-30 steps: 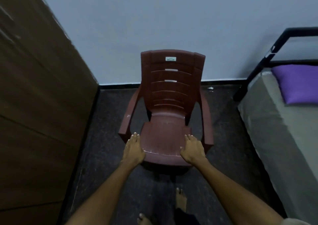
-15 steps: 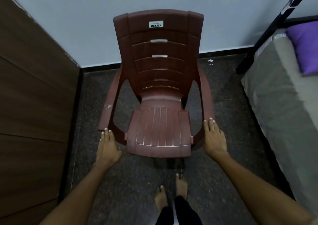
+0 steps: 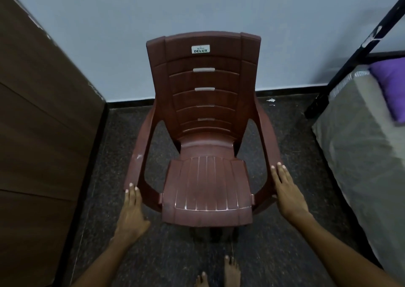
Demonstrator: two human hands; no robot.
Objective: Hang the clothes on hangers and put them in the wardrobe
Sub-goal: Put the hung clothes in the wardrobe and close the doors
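Now the person's bare feet (image 3: pixel 219 273) stand before the chair (image 3: pixel 206 146). Both hands have left the seat's front edge: the left hand (image 3: pixel 131 212) and right hand (image 3: pixel 287 194) lie flat, fingers straight, against the armrest ends, gripping nothing. This looks like shifting the chair, a preparatory step. No clothes or hangers show; the brown wardrobe (image 3: pixel 43 115) stands at left, a bed (image 3: pixel 363 155) at right. The backrest label (image 3: pixel 200 49) reads "DELUX".

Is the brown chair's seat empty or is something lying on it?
Empty. The chair shows its bare ribbed seat with no clothes or hangers on it.
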